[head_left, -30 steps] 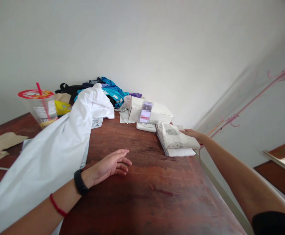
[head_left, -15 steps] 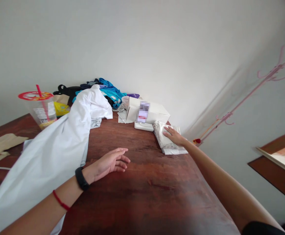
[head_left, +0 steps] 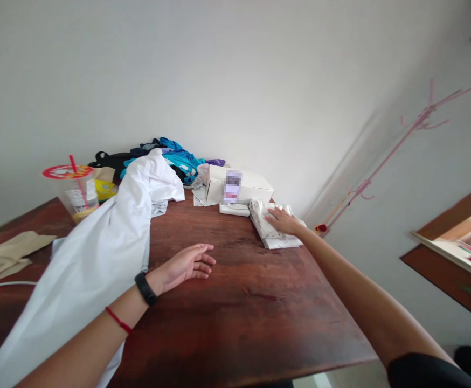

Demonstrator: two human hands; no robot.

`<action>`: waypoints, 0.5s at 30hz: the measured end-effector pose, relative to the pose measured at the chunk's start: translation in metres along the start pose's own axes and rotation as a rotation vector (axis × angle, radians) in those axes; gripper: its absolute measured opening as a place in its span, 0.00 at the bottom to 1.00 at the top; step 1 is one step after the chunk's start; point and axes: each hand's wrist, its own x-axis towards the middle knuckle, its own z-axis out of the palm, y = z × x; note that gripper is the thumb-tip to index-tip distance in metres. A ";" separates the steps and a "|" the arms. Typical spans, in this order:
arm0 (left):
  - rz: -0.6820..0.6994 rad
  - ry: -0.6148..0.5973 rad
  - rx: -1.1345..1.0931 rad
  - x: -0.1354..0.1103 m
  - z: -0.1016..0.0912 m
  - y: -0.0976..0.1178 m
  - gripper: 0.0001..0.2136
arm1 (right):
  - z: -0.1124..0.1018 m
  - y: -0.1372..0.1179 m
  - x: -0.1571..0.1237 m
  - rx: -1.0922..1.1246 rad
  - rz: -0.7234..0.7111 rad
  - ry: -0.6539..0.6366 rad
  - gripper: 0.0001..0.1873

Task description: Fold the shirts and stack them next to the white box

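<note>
My right hand [head_left: 284,221] lies flat, fingers spread, on a folded white cloth bundle [head_left: 275,240] with faint grey marks, near the right edge of the wooden table [head_left: 235,302]. Over the table's middle, my left hand [head_left: 187,267] holds nothing; its fingers are loosely bent and apart. A dark band and a red string circle that wrist. Just left of it, a large white cloth garment [head_left: 94,264] stretches from the near left edge towards the back. Part of it is hidden behind my left forearm.
A lidded plastic cup [head_left: 74,194] with a red straw stands at left, near brown paper [head_left: 15,253] and a white cable [head_left: 7,285]. Heaped blue and dark clothes [head_left: 174,156] lie at the back. Beside them are a white box [head_left: 254,186] and a phone [head_left: 232,187]. A pink coat rack [head_left: 393,153] leans right.
The camera view has shifted a little, showing more of the table's near edge. Both hands keep almost the same places, the right one still on the folded cloth.
</note>
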 end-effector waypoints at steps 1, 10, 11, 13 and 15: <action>0.001 0.002 0.000 0.000 0.000 0.000 0.14 | 0.000 -0.010 -0.009 0.034 0.011 0.058 0.33; 0.059 0.032 0.092 -0.001 0.005 -0.001 0.13 | 0.052 -0.136 -0.110 0.604 -0.563 0.297 0.18; 0.062 0.035 0.103 -0.001 0.005 -0.001 0.13 | 0.053 -0.140 -0.112 0.654 -0.600 0.275 0.16; 0.066 0.039 0.128 -0.001 0.007 0.000 0.13 | 0.052 -0.142 -0.113 0.727 -0.634 0.255 0.13; 0.069 0.048 0.157 -0.002 0.008 0.000 0.13 | 0.050 -0.135 -0.109 0.811 -0.591 0.260 0.11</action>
